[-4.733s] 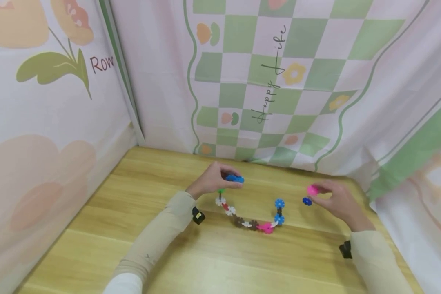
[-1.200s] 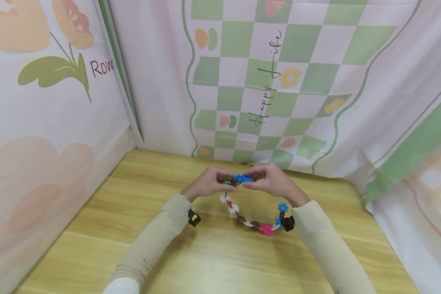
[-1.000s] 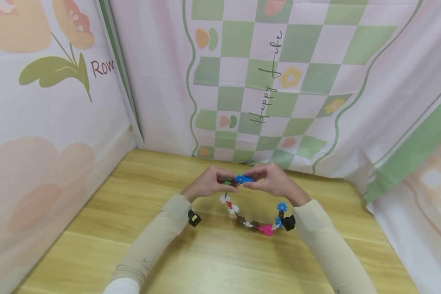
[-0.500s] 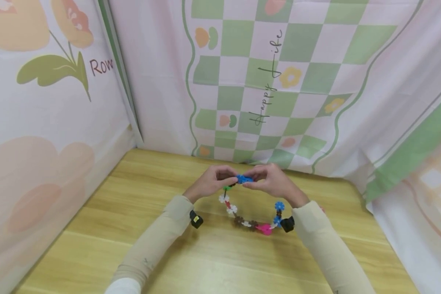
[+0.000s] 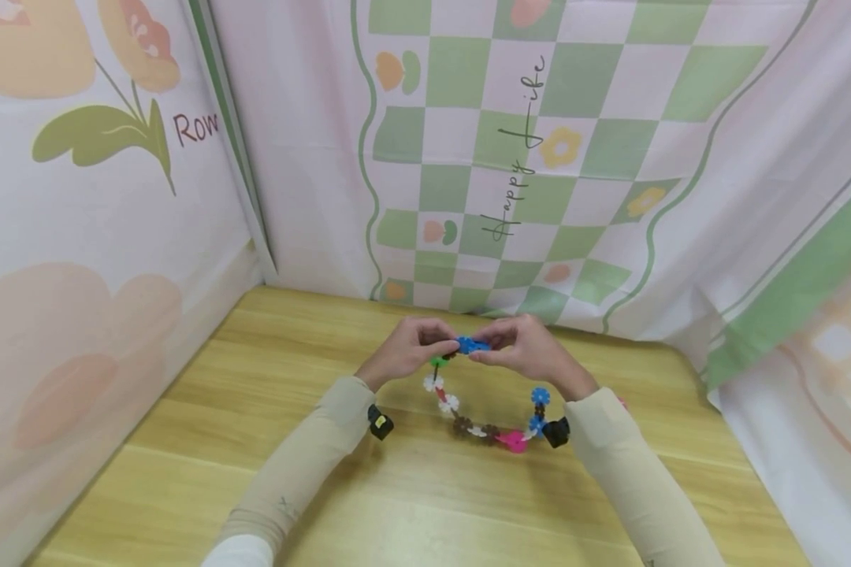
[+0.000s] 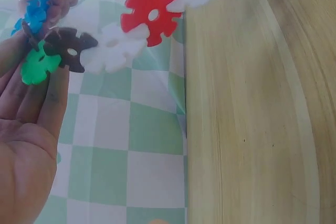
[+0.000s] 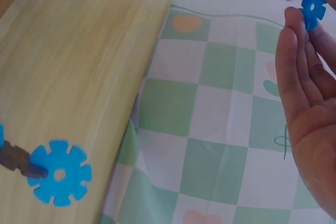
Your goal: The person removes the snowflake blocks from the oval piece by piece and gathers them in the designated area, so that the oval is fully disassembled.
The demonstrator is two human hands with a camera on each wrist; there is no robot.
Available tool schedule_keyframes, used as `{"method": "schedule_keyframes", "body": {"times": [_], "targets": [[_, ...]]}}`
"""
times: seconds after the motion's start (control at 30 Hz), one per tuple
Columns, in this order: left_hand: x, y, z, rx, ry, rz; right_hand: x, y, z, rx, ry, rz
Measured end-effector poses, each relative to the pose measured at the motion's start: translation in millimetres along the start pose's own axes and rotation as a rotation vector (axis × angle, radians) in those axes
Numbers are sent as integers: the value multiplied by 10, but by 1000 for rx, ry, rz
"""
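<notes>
A chain of notched plastic snowflake discs curves between both hands and the table in the head view, with white, red, brown and pink discs (image 5: 514,442) along it. At its upper end, my left hand (image 5: 406,352) pinches a blue snowflake disc (image 5: 466,344) between thumb and fingers. My right hand (image 5: 536,354) pinches the adjoining blue disc (image 7: 313,8) from the other side. In the left wrist view a green disc (image 6: 40,66) hangs by my left fingers, linked to a dark brown disc (image 6: 71,50). A blue disc (image 5: 540,396) ends the chain's other side.
A wooden table (image 5: 411,504) lies under the hands. Behind it hangs a green-and-white checked curtain (image 5: 510,197), and a printed cloth wall (image 5: 113,236) stands at the left. A bit of pink (image 5: 622,403) shows beside the right sleeve.
My right hand, earlier at the right with a pink and a dark blue disc, has come over to my left hand. Lately my left thumb has shifted onto the blue disc; then both hands stay nearly still.
</notes>
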State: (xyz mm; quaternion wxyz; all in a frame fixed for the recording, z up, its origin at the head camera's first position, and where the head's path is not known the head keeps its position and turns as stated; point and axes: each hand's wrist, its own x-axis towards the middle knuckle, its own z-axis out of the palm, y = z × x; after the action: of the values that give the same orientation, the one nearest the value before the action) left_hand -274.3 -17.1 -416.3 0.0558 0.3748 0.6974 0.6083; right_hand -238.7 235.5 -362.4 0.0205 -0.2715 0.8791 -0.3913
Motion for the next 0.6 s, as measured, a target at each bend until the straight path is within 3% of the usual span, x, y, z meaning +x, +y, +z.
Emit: {"method": "schedule_keyframes", "body": {"times": [0.6], "targets": [[23, 38, 17, 32, 7, 14, 8, -16, 4, -39, 58, -31]]}}
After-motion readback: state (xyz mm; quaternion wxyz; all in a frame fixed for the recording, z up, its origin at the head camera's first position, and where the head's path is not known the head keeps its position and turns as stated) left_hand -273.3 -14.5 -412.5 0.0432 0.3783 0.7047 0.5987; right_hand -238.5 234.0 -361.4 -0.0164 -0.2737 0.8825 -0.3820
